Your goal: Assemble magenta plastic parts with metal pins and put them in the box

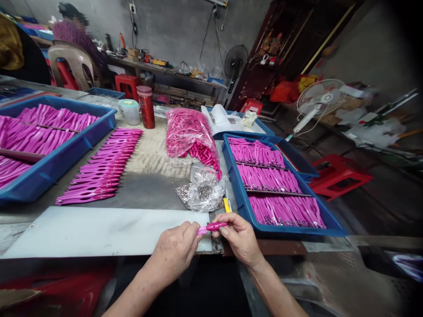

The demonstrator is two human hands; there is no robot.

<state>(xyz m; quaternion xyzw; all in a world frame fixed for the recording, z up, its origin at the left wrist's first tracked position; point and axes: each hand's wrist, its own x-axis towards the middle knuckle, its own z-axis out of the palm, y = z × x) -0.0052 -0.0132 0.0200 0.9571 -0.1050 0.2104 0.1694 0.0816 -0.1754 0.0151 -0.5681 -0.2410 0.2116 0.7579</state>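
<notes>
My left hand [175,248] is closed on a light pink plastic strip [202,230], most of it hidden in the fingers. A darker magenta, pointed piece [214,226] meets the strip's end, pinched between the thumb and fingers of my right hand [240,237]. Both hands are above the right end of a white board [109,231] at the table's front. Just beyond them, a clear plastic bag of small metal parts [205,191] lies beside a yellow-handled tool [226,204]. Farther back is a clear bag of magenta pieces [188,127], spilling some out.
A row of pink pieces with darker ends [99,171] lies at left. Blue trays of pink strips stand on the left [66,158] and right [243,207]. A red bottle [147,110] and lidded tub [130,112] stand behind. A person [77,39] sits at the back.
</notes>
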